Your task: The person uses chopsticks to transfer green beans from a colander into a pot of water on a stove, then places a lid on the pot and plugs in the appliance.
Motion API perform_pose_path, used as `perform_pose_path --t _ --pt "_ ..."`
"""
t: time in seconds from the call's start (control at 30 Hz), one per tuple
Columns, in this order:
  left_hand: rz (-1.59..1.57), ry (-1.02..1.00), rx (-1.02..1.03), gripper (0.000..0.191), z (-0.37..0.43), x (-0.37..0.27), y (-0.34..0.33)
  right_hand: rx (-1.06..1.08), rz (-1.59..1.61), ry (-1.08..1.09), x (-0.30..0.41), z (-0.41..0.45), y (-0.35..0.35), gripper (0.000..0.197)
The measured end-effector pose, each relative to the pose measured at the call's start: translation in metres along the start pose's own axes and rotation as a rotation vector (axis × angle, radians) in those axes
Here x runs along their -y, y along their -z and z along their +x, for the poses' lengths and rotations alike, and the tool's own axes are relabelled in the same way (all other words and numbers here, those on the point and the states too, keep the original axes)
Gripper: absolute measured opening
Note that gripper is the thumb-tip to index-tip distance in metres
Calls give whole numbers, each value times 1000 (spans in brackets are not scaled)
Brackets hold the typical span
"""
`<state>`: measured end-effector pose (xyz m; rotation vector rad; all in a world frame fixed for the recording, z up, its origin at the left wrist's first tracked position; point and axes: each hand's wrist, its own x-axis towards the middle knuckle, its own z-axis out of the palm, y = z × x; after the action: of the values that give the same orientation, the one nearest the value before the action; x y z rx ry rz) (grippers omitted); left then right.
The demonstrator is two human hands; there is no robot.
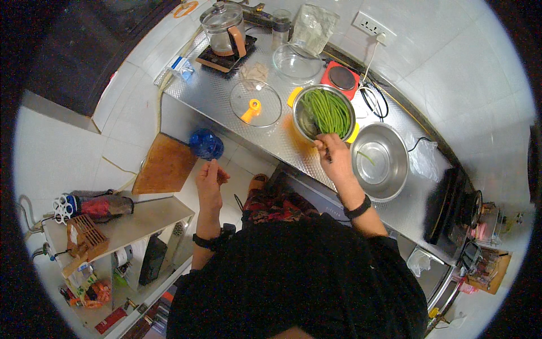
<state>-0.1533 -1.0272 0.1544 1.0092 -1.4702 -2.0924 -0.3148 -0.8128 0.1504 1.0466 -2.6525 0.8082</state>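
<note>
Long green beans (328, 111) fill much of a steel pot (299, 127) with yellow handles on the metal counter. At the pot's near rim my right hand (334, 154) grips a dark-handled utensil (328, 156); its lower end reaches into the pot and is hard to make out. My left hand (209, 178) hangs off the counter's front edge with loosely bent fingers, and I see nothing in it. Just beyond its fingertips in the view is a blue translucent plastic container (206, 144). Right of the pot sits a wide steel basin (379, 190) with one bean piece (366, 157) inside.
A glass lid (237, 116) with an orange knob lies left of the pot. Behind are a glass bowl (296, 63), a red electric hot plate (341, 79) with cords, and a glass kettle (224, 31). A shelf unit (148, 212) stands on my left.
</note>
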Motion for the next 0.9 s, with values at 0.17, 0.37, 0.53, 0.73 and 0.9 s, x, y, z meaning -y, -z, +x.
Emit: perform_pose_path --t 0.17,0.37,0.53,0.73,0.9 --pt "2 40 -11 23 3 0 -1 -106 590 -455 -16 -11 26 16" --pt "22 7 30 23 6 0 -2 -225 928 -681 -38 5 69 26" --pt "54 56 9 23 7 -1 -3 -345 895 -641 -45 8 85 25" --pt "113 61 -32 23 7 -5 -2 -347 694 -801 -67 15 80 20" --pt "38 12 1 23 13 -4 1 -298 628 -890 -86 16 62 20"
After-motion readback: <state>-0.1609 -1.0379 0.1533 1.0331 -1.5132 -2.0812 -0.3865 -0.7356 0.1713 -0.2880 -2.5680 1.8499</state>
